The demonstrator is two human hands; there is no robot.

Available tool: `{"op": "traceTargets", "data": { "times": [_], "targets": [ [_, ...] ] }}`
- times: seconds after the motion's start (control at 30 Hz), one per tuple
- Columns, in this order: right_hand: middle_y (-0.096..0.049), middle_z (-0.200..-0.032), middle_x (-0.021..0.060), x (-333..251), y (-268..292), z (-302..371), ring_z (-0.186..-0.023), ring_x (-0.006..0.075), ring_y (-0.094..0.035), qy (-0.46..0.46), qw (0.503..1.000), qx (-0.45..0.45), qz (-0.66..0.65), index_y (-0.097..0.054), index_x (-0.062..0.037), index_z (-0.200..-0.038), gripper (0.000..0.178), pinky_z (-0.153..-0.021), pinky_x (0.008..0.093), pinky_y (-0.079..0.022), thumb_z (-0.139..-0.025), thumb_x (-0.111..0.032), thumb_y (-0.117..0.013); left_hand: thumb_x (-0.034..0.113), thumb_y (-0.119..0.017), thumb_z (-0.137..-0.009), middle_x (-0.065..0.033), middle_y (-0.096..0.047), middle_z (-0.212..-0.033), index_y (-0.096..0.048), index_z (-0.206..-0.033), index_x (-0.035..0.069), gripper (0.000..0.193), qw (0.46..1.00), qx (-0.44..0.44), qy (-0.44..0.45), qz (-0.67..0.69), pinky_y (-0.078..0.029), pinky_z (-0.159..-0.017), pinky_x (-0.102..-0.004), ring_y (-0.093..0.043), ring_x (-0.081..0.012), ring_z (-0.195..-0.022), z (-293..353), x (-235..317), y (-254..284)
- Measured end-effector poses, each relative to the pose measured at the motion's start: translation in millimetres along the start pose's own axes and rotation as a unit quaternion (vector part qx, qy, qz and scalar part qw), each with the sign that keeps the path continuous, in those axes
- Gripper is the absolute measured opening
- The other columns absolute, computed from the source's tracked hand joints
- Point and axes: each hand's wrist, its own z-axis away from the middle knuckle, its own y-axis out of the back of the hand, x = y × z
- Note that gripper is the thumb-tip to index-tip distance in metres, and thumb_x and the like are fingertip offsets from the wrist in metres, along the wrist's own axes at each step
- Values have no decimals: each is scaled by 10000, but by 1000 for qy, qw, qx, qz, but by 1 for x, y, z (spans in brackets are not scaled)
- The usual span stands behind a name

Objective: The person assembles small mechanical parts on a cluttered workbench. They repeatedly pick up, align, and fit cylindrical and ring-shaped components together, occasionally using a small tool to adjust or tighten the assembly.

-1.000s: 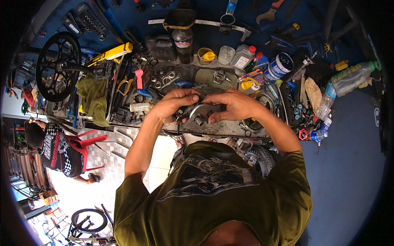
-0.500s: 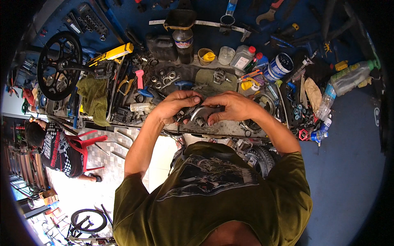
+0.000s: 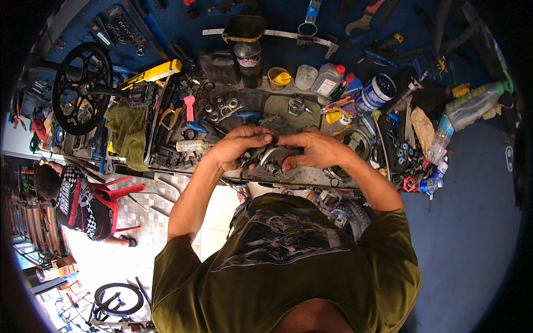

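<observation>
Both hands hold one dark metal bicycle part [image 3: 272,156] over the front of the workbench. It has a silver rounded edge and a short bright stub axle pointing toward me; its exact kind I cannot make out. My left hand [image 3: 242,146] is closed on its left side, with thumb and fingertips pinching the top. My right hand [image 3: 312,149] grips the right side, the thumb near the stub. Fingers hide much of the part. Just beyond, a bicycle pedal [image 3: 298,104] lies on a grey-green mat [image 3: 276,106]. A blue-handled tool [image 3: 248,115] rests near my left hand.
A black crankset [image 3: 81,89] and an olive rag [image 3: 126,133] are at the left. Bottles, a white-and-blue tub [image 3: 377,91] and a funnel-topped bottle [image 3: 248,58] line the back. Another person sits on a red chair [image 3: 114,202] at left. A tyre [image 3: 351,216] stands below the bench.
The held part has tilted slightly, and less of its silver edge shows. Both hands keep their hold in nearly the same place.
</observation>
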Motion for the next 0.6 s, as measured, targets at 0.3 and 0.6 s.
{"op": "traceTargets", "data": {
  "times": [0.3, 0.6],
  "targets": [
    [-630, -908, 79, 5, -24, 6, -815, 163, -598, -65, 970, 14, -233, -495, 1, -1272, 564, -721, 312, -485, -865, -328, -706, 274, -627, -923, -24, -629, -796, -593, -1063, 56, 262, 994, 72, -63, 46, -353, -310, -213, -540, -104, -433, -5, -12, -2],
    [-556, -861, 3, -9, -46, 0, -681, 73, -509, -23, 901, 178, -395, -502, -69, -1182, 430, -610, 230, -439, -930, -410, -580, 231, -646, -915, -28, -609, -760, -564, -1078, 52, 256, 958, 179, -211, 69, -397, -354, -223, -558, -114, -487, 1, -12, -27]
  ]
}}
